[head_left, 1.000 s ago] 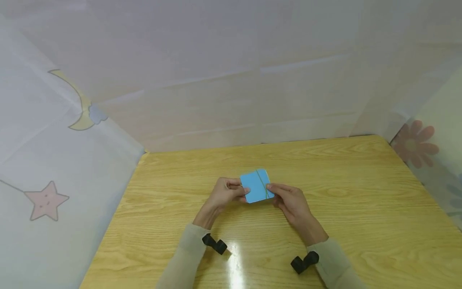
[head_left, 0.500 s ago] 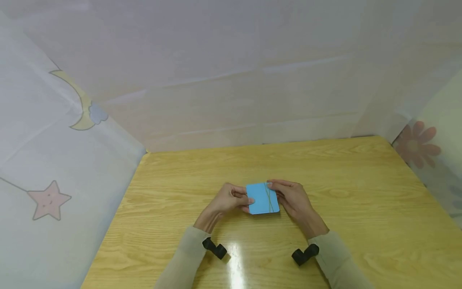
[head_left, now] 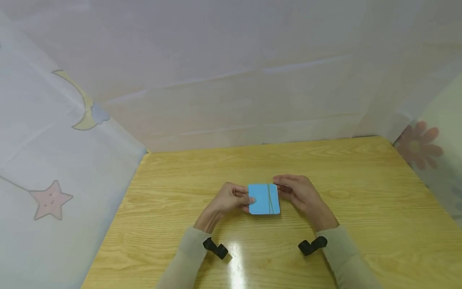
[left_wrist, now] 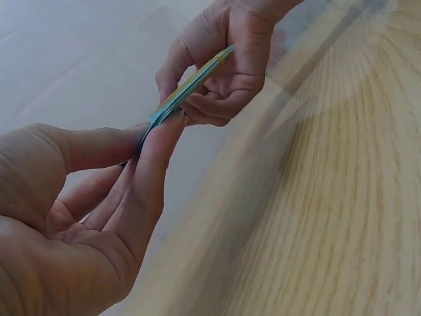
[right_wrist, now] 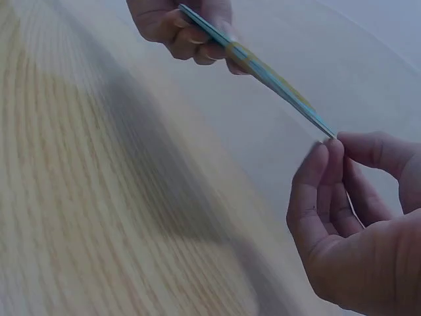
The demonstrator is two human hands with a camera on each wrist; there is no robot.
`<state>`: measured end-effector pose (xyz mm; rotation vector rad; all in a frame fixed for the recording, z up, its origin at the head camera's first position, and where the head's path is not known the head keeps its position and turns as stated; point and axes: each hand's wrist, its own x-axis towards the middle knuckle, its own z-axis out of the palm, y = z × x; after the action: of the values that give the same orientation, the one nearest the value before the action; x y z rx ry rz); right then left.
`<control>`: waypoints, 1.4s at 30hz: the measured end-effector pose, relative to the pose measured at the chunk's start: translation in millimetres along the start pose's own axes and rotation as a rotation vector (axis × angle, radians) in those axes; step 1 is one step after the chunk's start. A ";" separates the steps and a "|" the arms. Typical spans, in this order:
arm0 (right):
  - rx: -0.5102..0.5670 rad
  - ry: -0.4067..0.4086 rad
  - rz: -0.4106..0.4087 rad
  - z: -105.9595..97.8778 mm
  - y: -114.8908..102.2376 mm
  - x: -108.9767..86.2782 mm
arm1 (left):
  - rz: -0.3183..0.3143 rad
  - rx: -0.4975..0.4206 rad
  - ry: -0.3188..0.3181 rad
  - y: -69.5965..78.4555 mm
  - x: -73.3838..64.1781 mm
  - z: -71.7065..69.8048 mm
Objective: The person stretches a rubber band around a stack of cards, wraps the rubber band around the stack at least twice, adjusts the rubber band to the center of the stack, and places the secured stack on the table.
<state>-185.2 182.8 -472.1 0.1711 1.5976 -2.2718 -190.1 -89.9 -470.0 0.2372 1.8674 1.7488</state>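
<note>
A thin, square stack of blue cards (head_left: 259, 199) is held up over the table between both hands, its layered edge showing in the wrist views. Yellowish rubber band strands (head_left: 269, 199) cross its right part from top to bottom. My left hand (head_left: 230, 198) pinches the stack's left edge, thumb on the blue face and fingers behind. At the upper right corner is my right hand (head_left: 299, 194); in the right wrist view its thumb (right_wrist: 371, 148) and fingertips come together at the end of the stack. The palm side of this hand is partly hidden in the head view.
Light wood-grain table (head_left: 180, 172) lies beneath both hands. Pale cloth walls (head_left: 202, 100) with printed moon, star and flower close it in at the back and sides. A black wrist camera (head_left: 215, 248) sits on each sleeve.
The stack came lower and turned straighter. My right hand slid from the band on its face up to the upper right corner and outward, uncovering the strands. My left hand kept its pinch.
</note>
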 end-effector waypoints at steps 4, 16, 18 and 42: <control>-0.030 -0.042 -0.016 -3.4 -3.3 0.2 | -0.012 -0.010 0.009 0.5 0.6 0.1; -0.151 -0.044 0.031 -1.7 -2.9 -3.7 | -0.039 -0.052 0.080 -2.8 4.7 -0.3; -0.164 -0.051 0.030 -2.5 -2.6 -4.0 | -0.050 -0.053 0.091 -4.1 5.8 -0.3; -0.553 -0.127 0.062 -18.3 -24.5 16.4 | -0.015 -0.142 0.092 -15.7 8.1 -2.8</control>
<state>-211.0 203.5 -461.8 -0.0649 2.0394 -1.6762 -194.3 -90.4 -487.4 0.0894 1.7929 1.9016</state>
